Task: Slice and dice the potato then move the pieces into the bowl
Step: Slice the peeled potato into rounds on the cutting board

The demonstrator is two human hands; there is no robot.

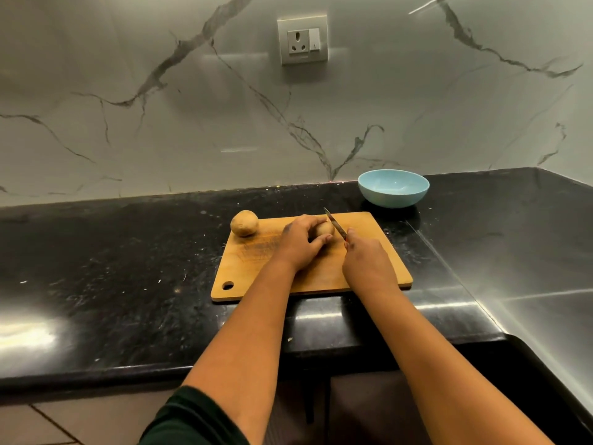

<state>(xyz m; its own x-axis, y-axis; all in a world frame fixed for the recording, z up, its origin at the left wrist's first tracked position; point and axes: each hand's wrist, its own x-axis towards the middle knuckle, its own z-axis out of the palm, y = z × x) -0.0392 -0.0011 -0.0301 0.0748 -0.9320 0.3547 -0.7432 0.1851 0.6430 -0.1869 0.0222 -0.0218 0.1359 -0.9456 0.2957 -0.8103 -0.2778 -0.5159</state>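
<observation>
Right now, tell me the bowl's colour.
The bowl is light blue, inside and out; the head view shows it best.

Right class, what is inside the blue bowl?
The blue bowl shows only bare inner wall; no potato pieces are visible. The near rim hides the lowest part of its inside, so that cannot be checked.

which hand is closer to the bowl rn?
Right. The right hand holds the knife on the board, just below the bowl. The left hand grips a potato further left, beyond the blade.
</observation>
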